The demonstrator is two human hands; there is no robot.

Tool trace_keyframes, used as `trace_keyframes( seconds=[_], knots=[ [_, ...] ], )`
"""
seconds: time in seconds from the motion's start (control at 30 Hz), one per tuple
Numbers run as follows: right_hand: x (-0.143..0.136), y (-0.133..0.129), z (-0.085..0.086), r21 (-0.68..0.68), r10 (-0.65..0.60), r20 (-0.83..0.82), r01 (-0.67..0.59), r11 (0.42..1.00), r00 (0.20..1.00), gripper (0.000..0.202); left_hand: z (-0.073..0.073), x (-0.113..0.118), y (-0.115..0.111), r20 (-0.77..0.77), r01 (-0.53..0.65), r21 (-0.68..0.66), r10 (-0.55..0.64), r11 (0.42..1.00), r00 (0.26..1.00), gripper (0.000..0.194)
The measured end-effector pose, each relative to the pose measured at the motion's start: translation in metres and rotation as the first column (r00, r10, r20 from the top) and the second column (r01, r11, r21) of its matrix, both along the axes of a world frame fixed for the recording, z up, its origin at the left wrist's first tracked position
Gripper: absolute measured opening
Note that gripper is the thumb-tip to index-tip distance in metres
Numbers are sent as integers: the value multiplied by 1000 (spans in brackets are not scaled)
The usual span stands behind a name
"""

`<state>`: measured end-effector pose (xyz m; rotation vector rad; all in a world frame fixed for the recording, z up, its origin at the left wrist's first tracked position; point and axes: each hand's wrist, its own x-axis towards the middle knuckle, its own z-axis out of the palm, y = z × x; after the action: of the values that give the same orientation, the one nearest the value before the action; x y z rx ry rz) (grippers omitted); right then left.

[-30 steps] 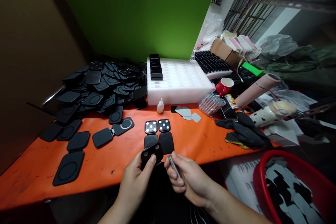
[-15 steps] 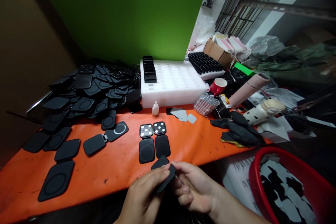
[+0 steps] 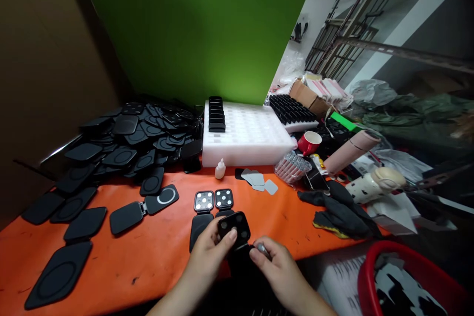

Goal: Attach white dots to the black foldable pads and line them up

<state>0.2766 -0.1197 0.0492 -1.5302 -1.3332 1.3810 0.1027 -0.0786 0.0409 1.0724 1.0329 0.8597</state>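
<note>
One black folding pad (image 3: 242, 222) is gripped in your left hand (image 3: 205, 254), its dotted panel tilted up past your fingertips, your thumb pressing the face and your fingers behind it. The pad stands between your two hands, above the near edge of the orange table (image 3: 148, 261). Your right hand (image 3: 279, 269) is curled around a small grey metal tool (image 3: 262, 250), just beside the pad's hinge; whether it touches the pad, you cannot tell. The pad's lower half is lost in shadow. Just beyond your left hand, two open pads (image 3: 203, 201) lie side by side, near a small white bottle (image 3: 219, 171).
</note>
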Motion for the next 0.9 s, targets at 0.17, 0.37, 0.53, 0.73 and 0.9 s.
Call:
trace_keyframes(
  seconds=[0.17,0.37,0.53,0.73,0.9],
  knots=[
    [26,31,-28,36,-38,248,30,999,968,34,-16,-5,33,-633,355,400,-25,845,774,43],
    [40,69,-48,-2,49,528,-57,998,848,32,-37,-12,42,-890,621,363,61,694,452,67],
    [24,70,-43,14,82,616,-115,993,783,31,-42,-21,30,-913,659,345,76,669,401,66],
    [15,65,-32,-9,111,779,-166,986,617,28,-45,-21,23,-919,656,361,132,662,372,65],
    [48,76,-28,39,-54,809,39,998,585,37,-39,-2,28,-903,668,390,120,634,413,64]
  ],
)
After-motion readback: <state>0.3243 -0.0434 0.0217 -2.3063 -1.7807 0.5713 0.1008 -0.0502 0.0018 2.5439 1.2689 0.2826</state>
